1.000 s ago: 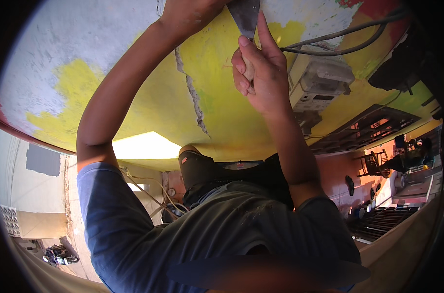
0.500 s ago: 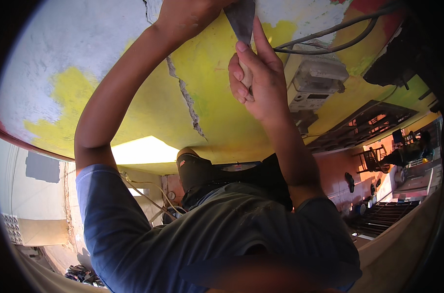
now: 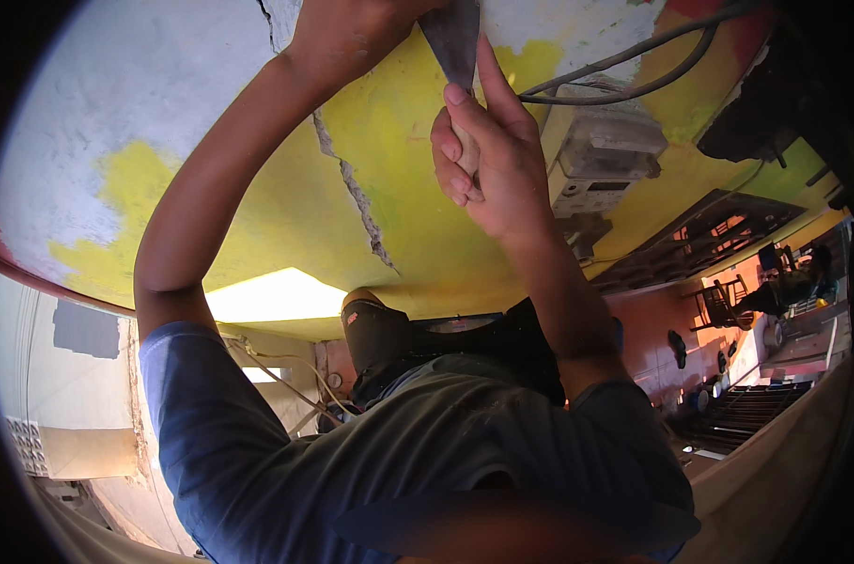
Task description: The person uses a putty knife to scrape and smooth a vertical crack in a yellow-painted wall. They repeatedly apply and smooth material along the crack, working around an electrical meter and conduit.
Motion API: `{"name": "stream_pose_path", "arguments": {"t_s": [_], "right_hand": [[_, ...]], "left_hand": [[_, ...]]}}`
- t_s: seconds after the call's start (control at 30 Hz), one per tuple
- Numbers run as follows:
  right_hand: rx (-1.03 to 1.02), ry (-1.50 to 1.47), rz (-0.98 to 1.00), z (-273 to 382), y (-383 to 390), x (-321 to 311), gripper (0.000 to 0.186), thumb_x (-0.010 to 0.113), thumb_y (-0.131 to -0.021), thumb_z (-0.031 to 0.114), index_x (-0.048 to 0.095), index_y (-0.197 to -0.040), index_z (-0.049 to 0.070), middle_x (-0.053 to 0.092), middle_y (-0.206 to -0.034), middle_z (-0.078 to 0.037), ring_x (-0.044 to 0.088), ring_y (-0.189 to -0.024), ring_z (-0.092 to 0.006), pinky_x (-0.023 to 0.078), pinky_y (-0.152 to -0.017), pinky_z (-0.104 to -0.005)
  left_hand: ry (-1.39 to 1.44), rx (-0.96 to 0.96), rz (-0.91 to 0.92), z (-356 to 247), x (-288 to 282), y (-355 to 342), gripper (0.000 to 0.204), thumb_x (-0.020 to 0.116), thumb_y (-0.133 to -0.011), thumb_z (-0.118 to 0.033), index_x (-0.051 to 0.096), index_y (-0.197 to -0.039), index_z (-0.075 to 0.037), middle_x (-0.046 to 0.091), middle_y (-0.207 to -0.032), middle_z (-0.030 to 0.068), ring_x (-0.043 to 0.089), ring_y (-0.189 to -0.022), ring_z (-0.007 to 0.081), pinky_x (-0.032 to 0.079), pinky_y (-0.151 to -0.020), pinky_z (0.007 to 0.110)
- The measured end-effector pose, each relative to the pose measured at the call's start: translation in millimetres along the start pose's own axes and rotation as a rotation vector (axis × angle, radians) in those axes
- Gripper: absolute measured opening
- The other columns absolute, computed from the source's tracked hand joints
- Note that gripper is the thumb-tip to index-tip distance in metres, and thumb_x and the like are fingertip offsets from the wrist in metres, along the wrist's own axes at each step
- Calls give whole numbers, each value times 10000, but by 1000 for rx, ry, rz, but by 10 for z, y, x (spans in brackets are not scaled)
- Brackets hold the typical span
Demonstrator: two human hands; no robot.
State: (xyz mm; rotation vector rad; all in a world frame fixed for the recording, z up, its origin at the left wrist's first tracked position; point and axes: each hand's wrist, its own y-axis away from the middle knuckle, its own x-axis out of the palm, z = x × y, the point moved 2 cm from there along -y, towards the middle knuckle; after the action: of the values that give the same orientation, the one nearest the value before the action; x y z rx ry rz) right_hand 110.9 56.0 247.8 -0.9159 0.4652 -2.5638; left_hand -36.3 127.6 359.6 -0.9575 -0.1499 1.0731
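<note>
At left, I view a painted wall (image 3: 65, 141), whitish with a ragged yellow patch (image 3: 131, 193). The left arm rises across it, elbow bent, to the left hand (image 3: 357, 38) at the upper edge. Its fingers are hidden or cut off by the frame, so I cannot tell how far they are spread or whether they grip anything. Below the left wrist, 1 crack (image 3: 352, 188) runs jaggedly down the yellow paint.

At centre is the scraper (image 3: 455, 47), a flat, tapering grey blade on a pale handle, held before the wall beside the left hand. Its working edge lies out of view; I cannot tell whether it touches the wall. The right hand (image 3: 507, 174) is closed around the handle, thumb at the neck, index finger extended alongside the blade.

I judge that this grip suits fine control: I would steer with the index finger, keep the wrist firm and the blade's angle low, press evenly, and keep the left fingers off the edge.

At right, 2 dark cables (image 3: 624, 70) cross above a meter box (image 3: 610, 146); I would swing the blade well clear of both.
</note>
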Motion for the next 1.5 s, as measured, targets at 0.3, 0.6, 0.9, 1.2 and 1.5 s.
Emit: {"name": "stream_pose_path", "arguments": {"t_s": [0.3, 0.6, 0.9, 1.2, 1.5], "right_hand": [[-22, 63, -20, -32, -50, -15, 700, 549, -1085, 178, 181, -1675, 249, 510, -705, -22, 414, -430, -90, 346, -392, -251], [51, 53, 8, -43, -25, -36, 673, 537, -1091, 188, 204, -1669, 277, 522, -727, -28, 409, -441, -88, 345, -398, -244], [-10, 84, -48, 5, -31, 4, 699, 568, -1081, 223, 195, -1671, 261, 516, -713, -30, 428, -447, -98, 348, -399, -247], [95, 129, 37, -172, 121, 27, 700, 513, -1089, 157, 132, -1677, 168, 509, -722, -3, 430, -451, -73, 357, -396, -216], [687, 1110, 330, -798, 1347, -1576, 425, 648, -988, 154, 603, -1378, -8, 686, -839, -150, 661, -738, -208, 528, -722, -359]], "left_hand": [[-58, -46, -4, 24, 1, -73, 114, 713, -718, -63, 691, -820, -110, 634, -787, 5, 645, -723, 201, 562, -597, 353], [-33, -27, 72, -22, -2, -85, 82, 699, -712, -99, 654, -779, -108, 600, -776, 16, 634, -733, 203, 553, -595, 351], [-40, 7, 51, 31, 23, -118, 52, 675, -743, -104, 633, -771, -108, 601, -786, 20, 636, -753, 213, 553, -599, 357], [-116, -75, 150, -209, -267, 286, 42, 683, -792, -101, 694, -827, -80, 697, -874, 25, 693, -797, 225, 590, -663, 354], [657, -921, 613, -2204, -387, 3002, 225, 770, -867, -88, 739, -1089, -98, 738, -1196, 63, 725, -1038, 261, 596, -855, 359]]}}
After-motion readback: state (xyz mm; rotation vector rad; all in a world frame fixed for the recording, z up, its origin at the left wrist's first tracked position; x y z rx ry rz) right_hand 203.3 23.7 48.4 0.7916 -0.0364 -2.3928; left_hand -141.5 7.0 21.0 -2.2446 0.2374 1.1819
